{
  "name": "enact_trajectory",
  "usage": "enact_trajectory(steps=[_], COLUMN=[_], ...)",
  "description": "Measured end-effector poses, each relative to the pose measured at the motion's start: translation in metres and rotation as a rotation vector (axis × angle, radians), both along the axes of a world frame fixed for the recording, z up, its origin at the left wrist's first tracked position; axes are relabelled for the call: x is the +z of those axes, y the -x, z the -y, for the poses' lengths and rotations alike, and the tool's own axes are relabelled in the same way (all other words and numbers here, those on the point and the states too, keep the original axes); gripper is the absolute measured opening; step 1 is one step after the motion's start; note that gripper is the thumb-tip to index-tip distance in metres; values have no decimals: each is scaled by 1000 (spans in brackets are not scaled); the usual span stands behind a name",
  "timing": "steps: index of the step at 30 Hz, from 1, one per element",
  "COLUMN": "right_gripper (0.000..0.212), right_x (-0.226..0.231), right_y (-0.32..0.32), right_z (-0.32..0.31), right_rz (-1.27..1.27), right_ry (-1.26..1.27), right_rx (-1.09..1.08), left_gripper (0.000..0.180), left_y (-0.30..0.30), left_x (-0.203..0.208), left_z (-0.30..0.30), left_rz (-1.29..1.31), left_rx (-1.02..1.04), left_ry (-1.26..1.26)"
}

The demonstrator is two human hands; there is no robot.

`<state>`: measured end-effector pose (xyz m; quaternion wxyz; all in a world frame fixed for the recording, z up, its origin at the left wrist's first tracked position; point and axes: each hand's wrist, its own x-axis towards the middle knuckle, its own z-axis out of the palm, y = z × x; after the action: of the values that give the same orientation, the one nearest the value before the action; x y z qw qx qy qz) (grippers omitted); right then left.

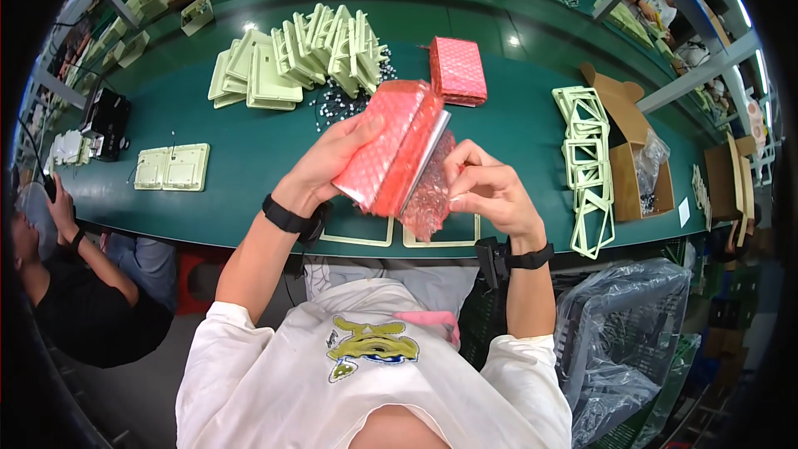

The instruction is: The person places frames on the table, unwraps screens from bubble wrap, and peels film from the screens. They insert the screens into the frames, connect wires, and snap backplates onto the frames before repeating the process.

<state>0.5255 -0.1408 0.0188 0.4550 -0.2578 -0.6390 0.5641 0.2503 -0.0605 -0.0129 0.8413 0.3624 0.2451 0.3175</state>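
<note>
My left hand (332,158) grips a thick stack of pink bubble-wrap bags (395,145) held up above the green table (249,191). My right hand (486,187) pinches a single pink bubble-wrap bag (428,195) that hangs from the stack's lower right side. Both wrists wear black bands. Under my hands, two pale green flat frames (391,241) lie at the table's near edge, partly hidden.
Another pink bag stack (457,71) lies beyond my hands. Pale green plastic trays (291,58) stand at the back left, two panels (173,168) at the left, green frames (588,166) and an open cardboard box (636,166) at the right. A seated person (75,283) is lower left; a plastic-lined crate (619,341) lower right.
</note>
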Motion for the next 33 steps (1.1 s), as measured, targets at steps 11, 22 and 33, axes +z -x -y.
enact_trajectory(steps=[11, 22, 33], right_gripper=[28, 30, 49], right_x=[-2, 10, 36], right_y=[-6, -23, -16], right_z=[-4, -70, -171], right_rz=[215, -147, 516], right_ry=[164, 225, -52], right_rx=[-409, -599, -766], left_gripper=[72, 78, 60], left_y=[-40, -125, -133], left_x=[30, 23, 46], left_z=[-13, -71, -105], left_rz=[385, -71, 189], left_rx=[-47, -87, 116], left_ry=[188, -105, -88])
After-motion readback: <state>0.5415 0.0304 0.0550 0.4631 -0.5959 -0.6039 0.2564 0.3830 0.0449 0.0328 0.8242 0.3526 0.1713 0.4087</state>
